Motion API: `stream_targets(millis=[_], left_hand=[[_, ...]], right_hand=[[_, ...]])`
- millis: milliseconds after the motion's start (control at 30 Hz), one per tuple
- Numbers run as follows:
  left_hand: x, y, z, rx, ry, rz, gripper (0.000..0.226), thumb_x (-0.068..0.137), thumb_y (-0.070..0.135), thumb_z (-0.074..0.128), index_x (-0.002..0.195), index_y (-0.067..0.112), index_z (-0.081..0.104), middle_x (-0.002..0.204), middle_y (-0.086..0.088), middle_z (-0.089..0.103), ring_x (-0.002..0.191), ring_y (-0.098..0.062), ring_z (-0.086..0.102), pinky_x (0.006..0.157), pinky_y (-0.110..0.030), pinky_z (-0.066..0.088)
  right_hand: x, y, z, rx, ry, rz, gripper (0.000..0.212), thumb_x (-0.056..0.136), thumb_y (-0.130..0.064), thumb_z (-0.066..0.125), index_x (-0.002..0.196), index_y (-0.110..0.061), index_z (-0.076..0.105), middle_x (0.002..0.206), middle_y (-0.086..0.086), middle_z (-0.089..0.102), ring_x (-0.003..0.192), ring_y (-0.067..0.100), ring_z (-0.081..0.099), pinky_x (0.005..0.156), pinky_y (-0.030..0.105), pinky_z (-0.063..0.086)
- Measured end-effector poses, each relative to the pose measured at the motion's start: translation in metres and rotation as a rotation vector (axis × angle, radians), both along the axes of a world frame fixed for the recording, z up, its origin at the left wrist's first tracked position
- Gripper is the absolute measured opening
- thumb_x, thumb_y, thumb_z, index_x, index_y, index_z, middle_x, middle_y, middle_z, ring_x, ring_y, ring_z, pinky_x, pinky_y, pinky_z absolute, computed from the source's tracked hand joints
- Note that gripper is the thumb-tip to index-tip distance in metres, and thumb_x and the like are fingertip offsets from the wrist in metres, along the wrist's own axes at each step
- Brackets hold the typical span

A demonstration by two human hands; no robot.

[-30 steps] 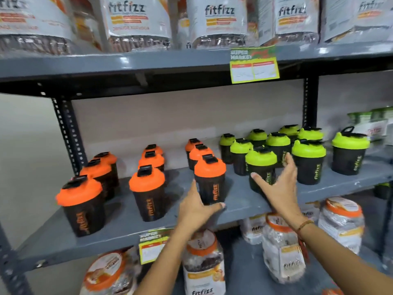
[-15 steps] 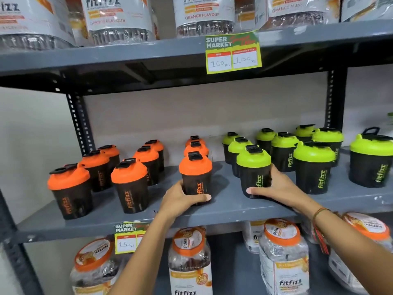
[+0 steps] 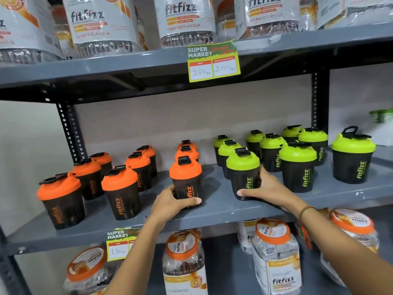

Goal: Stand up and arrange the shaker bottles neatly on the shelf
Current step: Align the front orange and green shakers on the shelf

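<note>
Black shaker bottles stand upright on the grey middle shelf. Several with orange lids fill the left half, several with green lids the right half, in rows running back. My left hand wraps the base of the front orange-lidded shaker in the middle row. My right hand grips the base of the front green-lidded shaker. Both bottles rest on the shelf near its front edge. One more green-lidded shaker stands apart at the far right.
The shelf above holds large fitfizz jars and a price tag hangs from its edge. Orange-lidded jars crowd the shelf below, with another price tag. A perforated upright post stands at the back left.
Both hands came down from open in the air onto the two front shakers and closed around their bases. My view has moved closer to the shelf.
</note>
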State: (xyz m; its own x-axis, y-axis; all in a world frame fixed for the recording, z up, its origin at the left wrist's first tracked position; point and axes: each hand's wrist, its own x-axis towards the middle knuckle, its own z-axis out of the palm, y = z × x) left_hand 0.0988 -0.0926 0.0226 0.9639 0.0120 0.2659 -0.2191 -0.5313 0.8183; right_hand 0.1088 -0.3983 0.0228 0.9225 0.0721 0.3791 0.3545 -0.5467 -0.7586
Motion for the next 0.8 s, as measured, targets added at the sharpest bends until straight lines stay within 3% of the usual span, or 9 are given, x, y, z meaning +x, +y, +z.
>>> stream_targets(millis=[200,333,433,500,533,600,667,733,800], left_hand=[[0.001,0.002,-0.001,0.022,-0.014,-0.023,0.061,0.041,0.071,0.082,0.089,0.044,0.057,0.094,0.025,0.065,0.090,0.003,0.061,0.073,-0.025,0.048],[0.004,0.004,-0.003,0.047,-0.025,-0.028,0.064,0.039,0.075,0.080,0.090,0.045,0.056,0.099,0.021,0.068,0.093,-0.001,0.063,0.084,-0.035,0.053],[0.001,0.005,-0.004,0.089,-0.046,-0.014,0.087,0.037,0.081,0.077,0.110,0.041,0.052,0.116,0.015,0.066,0.102,-0.008,0.062,0.091,-0.038,0.052],[-0.002,0.005,-0.006,-0.013,-0.128,0.055,0.105,0.040,0.079,0.078,0.129,0.034,0.044,0.128,0.008,0.060,0.115,-0.015,0.059,0.098,-0.041,0.049],[-0.005,0.005,-0.008,-0.111,-0.213,0.104,0.103,0.044,0.077,0.079,0.131,0.035,0.043,0.130,0.007,0.059,0.117,-0.015,0.057,0.099,-0.040,0.048],[-0.014,-0.002,-0.011,-0.307,-0.454,0.201,0.081,0.055,0.069,0.081,0.122,0.038,0.048,0.123,0.008,0.061,0.112,-0.008,0.059,0.098,-0.035,0.049],[-0.026,-0.020,-0.014,-0.397,-0.686,0.245,0.057,0.067,0.056,0.082,0.112,0.035,0.054,0.111,0.011,0.062,0.106,-0.006,0.060,0.096,-0.030,0.050],[-0.040,-0.052,-0.015,-0.375,-0.842,0.205,0.040,0.074,0.047,0.079,0.103,0.028,0.058,0.101,0.013,0.062,0.100,-0.008,0.061,0.091,-0.022,0.047],[-0.054,-0.094,-0.018,-0.273,-0.944,0.070,0.030,0.078,0.042,0.077,0.098,0.025,0.061,0.096,0.016,0.063,0.094,-0.003,0.062,0.085,-0.013,0.043]], right_hand=[[0.001,0.000,0.003,0.036,0.065,0.025,0.087,0.064,-0.042,0.090,0.131,-0.041,0.034,0.124,-0.010,0.060,0.109,0.008,0.058,0.091,0.025,0.043],[0.000,-0.001,0.004,0.080,0.119,0.074,0.097,0.060,-0.044,0.091,0.136,-0.044,0.031,0.133,-0.010,0.059,0.119,0.009,0.058,0.106,0.037,0.044],[-0.004,-0.003,0.007,0.097,0.120,0.088,0.115,0.051,-0.057,0.092,0.143,-0.043,0.025,0.140,-0.013,0.052,0.124,0.007,0.052,0.107,0.034,0.041],[-0.009,-0.007,0.005,0.128,0.085,0.050,0.128,0.049,-0.063,0.089,0.152,-0.035,0.019,0.143,-0.014,0.042,0.130,0.009,0.044,0.107,0.032,0.038],[-0.013,-0.010,0.001,0.143,0.043,0.013,0.128,0.051,-0.064,0.087,0.154,-0.032,0.018,0.143,-0.014,0.040,0.130,0.009,0.042,0.105,0.032,0.039],[-0.025,-0.018,-0.008,0.117,-0.108,-0.088,0.113,0.060,-0.065,0.081,0.153,-0.031,0.027,0.138,-0.015,0.042,0.124,0.005,0.047,0.098,0.030,0.046],[-0.039,-0.030,-0.015,0.019,-0.347,-0.187,0.082,0.073,-0.062,0.074,0.144,-0.032,0.045,0.127,-0.022,0.048,0.113,-0.002,0.054,0.085,0.023,0.052],[-0.051,-0.048,-0.016,-0.042,-0.575,-0.271,0.053,0.082,-0.053,0.068,0.129,-0.030,0.059,0.115,-0.021,0.055,0.104,0.000,0.059,0.077,0.020,0.052],[-0.059,-0.069,-0.011,-0.055,-0.743,-0.377,0.037,0.086,-0.045,0.065,0.117,-0.024,0.063,0.108,-0.012,0.059,0.098,0.005,0.059,0.079,0.024,0.051]])
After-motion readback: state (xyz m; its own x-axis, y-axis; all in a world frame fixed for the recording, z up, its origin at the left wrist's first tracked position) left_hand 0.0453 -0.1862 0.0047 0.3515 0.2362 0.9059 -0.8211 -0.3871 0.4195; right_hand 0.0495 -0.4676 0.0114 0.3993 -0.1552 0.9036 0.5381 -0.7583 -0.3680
